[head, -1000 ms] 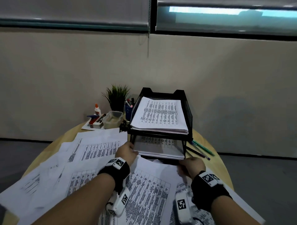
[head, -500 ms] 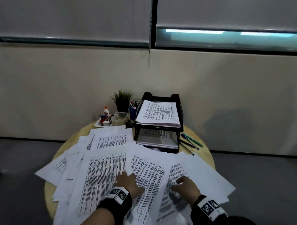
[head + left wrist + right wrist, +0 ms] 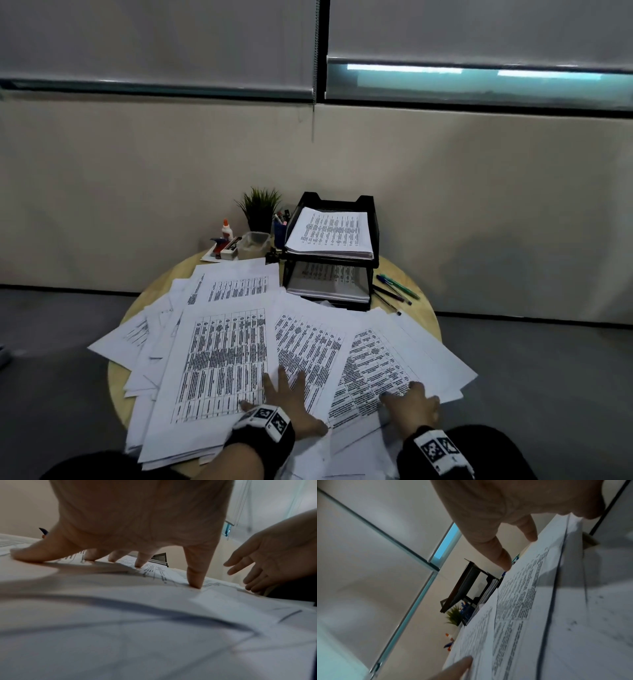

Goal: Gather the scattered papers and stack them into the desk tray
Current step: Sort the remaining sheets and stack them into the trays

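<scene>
Printed sheets (image 3: 222, 359) lie scattered and overlapping across a round wooden table (image 3: 424, 308). At the back stands a black two-tier desk tray (image 3: 375, 240), each tier holding a stack of paper. My left hand (image 3: 284, 390) lies with fingers spread on the sheets near the front edge; in the left wrist view its fingertips (image 3: 194, 584) press the paper (image 3: 154, 615). My right hand (image 3: 411, 399) touches a sheet (image 3: 370, 366) to the right, its fingertips (image 3: 505, 563) resting on the paper's surface. The tray (image 3: 462, 588) is far behind both hands.
Left of the tray stand a small potted plant (image 3: 262, 209), a pen cup (image 3: 279, 229), a clear plastic box (image 3: 253, 240) and a glue bottle (image 3: 225, 229). Several pens (image 3: 397, 289) lie right of the tray. Some sheets overhang the table's front and left edges.
Both hands drew back from the tray's lower tier to the scattered sheets at the near edge. The view pulled back, so the tray looks smaller.
</scene>
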Available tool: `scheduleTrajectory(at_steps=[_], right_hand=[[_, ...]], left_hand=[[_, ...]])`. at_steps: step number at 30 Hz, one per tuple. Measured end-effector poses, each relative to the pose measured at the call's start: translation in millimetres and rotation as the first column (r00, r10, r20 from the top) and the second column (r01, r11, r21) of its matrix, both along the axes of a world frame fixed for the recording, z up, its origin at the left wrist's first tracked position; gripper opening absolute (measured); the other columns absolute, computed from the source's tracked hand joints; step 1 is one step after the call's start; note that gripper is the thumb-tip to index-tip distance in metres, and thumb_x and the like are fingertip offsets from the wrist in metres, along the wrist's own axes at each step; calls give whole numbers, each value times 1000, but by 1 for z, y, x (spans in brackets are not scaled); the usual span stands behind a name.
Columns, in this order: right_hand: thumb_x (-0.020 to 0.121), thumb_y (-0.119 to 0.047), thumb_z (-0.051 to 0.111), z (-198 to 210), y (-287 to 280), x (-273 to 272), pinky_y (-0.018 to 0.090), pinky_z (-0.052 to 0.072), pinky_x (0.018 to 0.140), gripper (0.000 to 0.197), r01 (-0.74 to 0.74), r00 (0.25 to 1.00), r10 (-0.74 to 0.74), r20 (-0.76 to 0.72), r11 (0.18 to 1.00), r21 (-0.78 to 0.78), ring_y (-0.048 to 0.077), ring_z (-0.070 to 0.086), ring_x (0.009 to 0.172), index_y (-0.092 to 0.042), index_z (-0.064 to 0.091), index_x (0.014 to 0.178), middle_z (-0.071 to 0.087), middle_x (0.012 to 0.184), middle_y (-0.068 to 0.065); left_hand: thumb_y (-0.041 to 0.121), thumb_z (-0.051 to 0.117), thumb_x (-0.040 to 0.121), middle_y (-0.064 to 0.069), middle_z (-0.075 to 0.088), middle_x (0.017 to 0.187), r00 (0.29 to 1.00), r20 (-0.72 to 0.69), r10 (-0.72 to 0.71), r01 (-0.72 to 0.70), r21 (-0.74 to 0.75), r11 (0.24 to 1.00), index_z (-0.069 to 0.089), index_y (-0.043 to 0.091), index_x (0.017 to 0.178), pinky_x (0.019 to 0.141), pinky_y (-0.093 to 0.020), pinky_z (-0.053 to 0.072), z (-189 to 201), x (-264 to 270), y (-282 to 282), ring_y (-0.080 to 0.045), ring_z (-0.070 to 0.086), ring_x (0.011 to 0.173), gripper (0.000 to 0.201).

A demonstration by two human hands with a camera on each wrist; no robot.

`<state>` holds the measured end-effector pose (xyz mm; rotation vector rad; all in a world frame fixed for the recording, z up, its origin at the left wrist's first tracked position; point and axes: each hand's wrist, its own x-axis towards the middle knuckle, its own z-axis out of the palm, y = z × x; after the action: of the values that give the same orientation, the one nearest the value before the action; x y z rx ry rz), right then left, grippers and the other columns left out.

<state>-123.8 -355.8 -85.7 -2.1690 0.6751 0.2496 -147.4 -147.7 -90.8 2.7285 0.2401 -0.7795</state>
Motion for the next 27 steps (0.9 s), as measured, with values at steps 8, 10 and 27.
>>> scheduleTrajectory(at_steps=[8, 10, 27], right_hand=[[78, -19, 69, -7, -14, 13, 47, 39, 103, 83, 159, 968, -192, 160, 967, 199, 41, 38, 129, -3, 23, 146, 37, 143, 25], [78, -20, 70, -8, -15, 16, 47, 38, 104, 85, 184, 968, -215, 133, 960, 212, 41, 37, 130, -2, 21, 146, 35, 144, 25], [79, -15, 68, -3, -3, 23, 50, 47, 95, 83, 185, 951, -279, 131, 858, 479, 37, 56, 101, -13, 18, 146, 51, 118, 20]], left_hand=[[77, 52, 66, -2, -29, 154, 1000, 8, -4, 4, 37, 999, -16, 32, 147, 101, -77, 1, -1, -2, -6, -34, -25, 141, 115], [69, 53, 71, -1, -27, 155, 1000, 14, 14, -15, 36, 999, -13, 29, 148, 102, -77, 4, 2, 0, -11, -33, -22, 142, 109], [63, 56, 74, -3, -21, 157, 998, 5, 68, -68, 13, 998, -6, 29, 149, 103, -76, 6, 3, 5, -19, -33, -19, 144, 103]])
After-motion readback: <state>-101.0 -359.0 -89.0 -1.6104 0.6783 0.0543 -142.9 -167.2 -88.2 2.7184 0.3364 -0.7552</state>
